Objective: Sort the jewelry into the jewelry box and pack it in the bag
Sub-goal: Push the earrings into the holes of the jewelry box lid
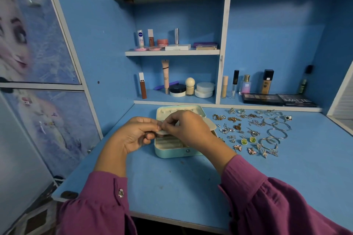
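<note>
While both hands [164, 129] pinch, jewelry box [172, 151] sits beneath.

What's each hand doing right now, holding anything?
Left hand: fingers curled, pinching a small pale piece over the open jewelry box.
Right hand: fingertips pinch the same small piece; what it is cannot be told.

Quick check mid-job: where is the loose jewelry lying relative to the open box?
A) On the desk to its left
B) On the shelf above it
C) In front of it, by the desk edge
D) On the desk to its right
D: the jewelry is spread on the desk to the right of the open box.
</note>
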Demonstrator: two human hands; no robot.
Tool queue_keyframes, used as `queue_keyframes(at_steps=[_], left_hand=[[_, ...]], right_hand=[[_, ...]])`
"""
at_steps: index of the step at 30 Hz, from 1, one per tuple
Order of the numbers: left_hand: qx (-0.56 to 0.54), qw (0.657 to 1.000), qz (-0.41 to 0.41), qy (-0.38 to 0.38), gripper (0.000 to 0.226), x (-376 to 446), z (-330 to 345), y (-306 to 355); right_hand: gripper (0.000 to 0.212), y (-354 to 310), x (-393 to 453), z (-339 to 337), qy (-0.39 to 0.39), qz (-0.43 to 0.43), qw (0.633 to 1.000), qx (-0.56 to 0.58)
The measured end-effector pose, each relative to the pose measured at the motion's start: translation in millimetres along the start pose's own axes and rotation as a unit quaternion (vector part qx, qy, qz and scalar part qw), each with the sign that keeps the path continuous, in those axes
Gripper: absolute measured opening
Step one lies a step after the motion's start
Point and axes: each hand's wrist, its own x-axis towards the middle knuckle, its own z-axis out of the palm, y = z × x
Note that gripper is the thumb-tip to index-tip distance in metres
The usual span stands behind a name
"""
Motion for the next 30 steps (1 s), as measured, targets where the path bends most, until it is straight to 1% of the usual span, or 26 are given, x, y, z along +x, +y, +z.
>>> queue_keyframes(at_steps=[6,14,20,24,30], left_hand=[[0.000,1.000,0.000,0.000,0.016,0.3,-0.3,-0.8],[0.004,1.000,-0.006,-0.001,0.015,0.8,-0.9,-0.4],[0.007,1.000,-0.006,-0.003,0.014,0.5,-0.8,-0.3],[0.008,1.000,-0.005,-0.004,0.015,0.3,-1.8,-0.1],[0.005,1.000,-0.008,-0.005,0.015,1.1,-1.9,-0.9]], right_hand=[[0.018,0.3,-0.9,0.2,0.004,-0.003,1.000,-0.005],[0.008,0.2,-1.2,0.5,-0.012,0.019,0.999,0.030],[0.008,3.0,-0.6,1.0,-0.019,0.024,0.999,0.044],[0.010,4.4,0.9,2.2,-0.011,0.038,0.996,0.079],[0.012,7.0,3.1,4.7,-0.020,0.042,0.997,0.067]])
